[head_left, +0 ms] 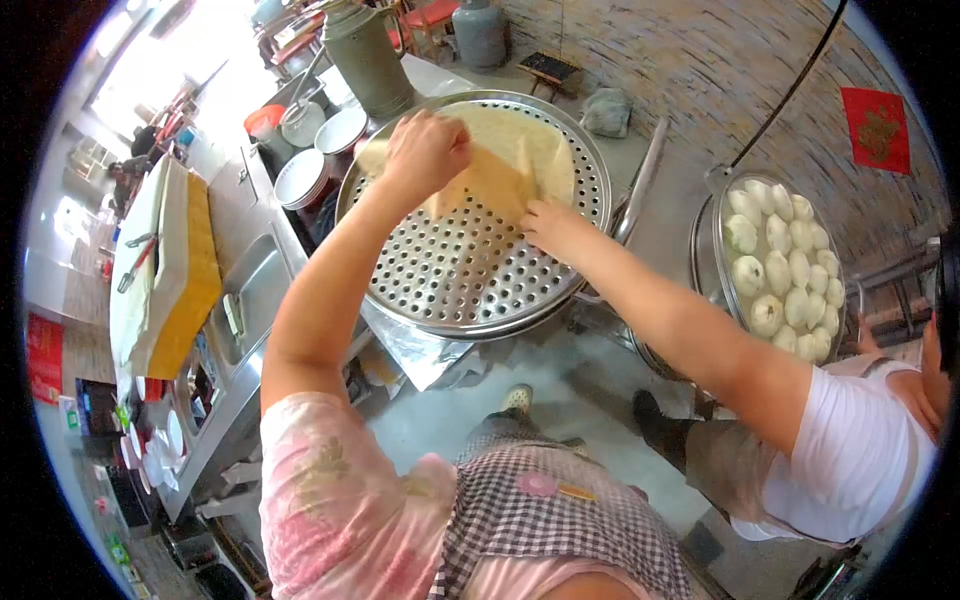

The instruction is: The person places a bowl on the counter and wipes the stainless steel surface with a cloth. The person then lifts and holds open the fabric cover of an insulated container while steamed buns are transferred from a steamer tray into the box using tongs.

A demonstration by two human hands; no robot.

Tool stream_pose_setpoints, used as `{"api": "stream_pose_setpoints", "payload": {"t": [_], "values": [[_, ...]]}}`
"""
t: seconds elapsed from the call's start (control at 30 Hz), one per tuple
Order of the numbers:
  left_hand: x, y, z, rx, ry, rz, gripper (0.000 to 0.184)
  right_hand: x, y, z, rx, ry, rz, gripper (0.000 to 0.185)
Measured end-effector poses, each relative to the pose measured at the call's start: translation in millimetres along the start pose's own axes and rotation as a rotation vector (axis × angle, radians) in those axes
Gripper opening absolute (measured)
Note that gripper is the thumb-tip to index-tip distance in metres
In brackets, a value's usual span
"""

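Note:
A round metal steamer tray full of small holes lies in front of me. Over its far half spreads a damp, yellowish steamer cloth, its near part raised and folded. My left hand is closed above the cloth's left side, with the cloth hanging just below and beside it. Lower and to the right, my right hand pinches the near edge of the cloth close to the tray's surface. The fingertips of my left hand are partly hidden.
At right stands a steamer tray of pale buns, with a co-worker in a white shirt nearby. Stacked white plates and a green thermos jug stand at the back left. A sink lies to the left.

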State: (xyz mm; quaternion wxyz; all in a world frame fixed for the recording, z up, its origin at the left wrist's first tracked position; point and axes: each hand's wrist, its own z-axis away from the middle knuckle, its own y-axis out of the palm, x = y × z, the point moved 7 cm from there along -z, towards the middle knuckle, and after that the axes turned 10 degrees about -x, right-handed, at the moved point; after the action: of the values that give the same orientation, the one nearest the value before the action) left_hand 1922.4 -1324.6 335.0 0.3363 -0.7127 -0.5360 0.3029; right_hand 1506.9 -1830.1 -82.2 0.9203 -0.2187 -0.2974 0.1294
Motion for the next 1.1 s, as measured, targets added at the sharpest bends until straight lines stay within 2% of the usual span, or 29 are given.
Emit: {"api": "stream_pose_setpoints", "payload": {"t": [0.07,0.17,0.23,0.27,0.3,0.47,0.6,0.7,0.73,0.93,1.0,1.03,1.1], "values": [[-16.6,-6.9,-17.1,-0.036,0.081,0.063,0.014,24.6,9.8,5.2,0.005,-0.06,0.04,0.033],[-36.5,-14.2,-29.8,-0.023,0.002,0.208,0.02,59.6,8.7,5.3,-0.002,-0.161,0.112,0.034],[-45.1,-18.1,-39.9,-0.034,-0.039,0.279,0.024,41.4,3.3,-21.2,0.057,-0.02,-0.074,0.022],[-47.9,-20.4,-43.0,-0.059,-0.048,0.328,0.025,26.6,3.6,-22.4,0.066,-0.003,-0.293,0.014],[-50.2,-23.5,-46.2,-0.081,-0.06,0.375,0.026,23.8,1.5,-16.9,0.051,-0.002,-0.324,0.014],[-63.3,-42.3,-69.2,-0.135,-0.09,0.502,0.027,11.9,6.4,-3.0,-0.01,0.014,-0.145,0.017],[-82.3,-65.3,-85.0,-0.111,-0.115,0.823,0.024,4.2,17.2,2.0,0.001,0.032,-0.081,0.02],[-105.3,-81.6,-91.2,-0.013,-0.085,1.043,0.015,-5.9,27.8,4.7,0.011,0.036,-0.039,0.022],[-110.0,-81.3,-89.8,-0.089,0.027,0.971,0.026,-8.6,30.2,2.8,0.013,0.034,-0.029,0.023],[-108.4,-52.9,-77.5,0.05,-0.031,0.967,0.032,-8.5,40.0,-15.0,0.045,-0.121,0.205,0.028],[-100.7,-27.9,-76.2,0.079,-0.114,1.038,0.031,-5.9,32.8,-11.7,-0.003,-0.083,0.138,0.03],[-98.2,-14.4,-75.2,0.097,-0.162,1.094,0.03,14.1,21.0,3.5,-0.05,0.088,-0.123,0.031],[-101.2,9.5,-76.6,0.138,-0.179,1.152,0.03,14.9,9.6,-8.7,-0.12,0.103,-0.313,0.033]]}}
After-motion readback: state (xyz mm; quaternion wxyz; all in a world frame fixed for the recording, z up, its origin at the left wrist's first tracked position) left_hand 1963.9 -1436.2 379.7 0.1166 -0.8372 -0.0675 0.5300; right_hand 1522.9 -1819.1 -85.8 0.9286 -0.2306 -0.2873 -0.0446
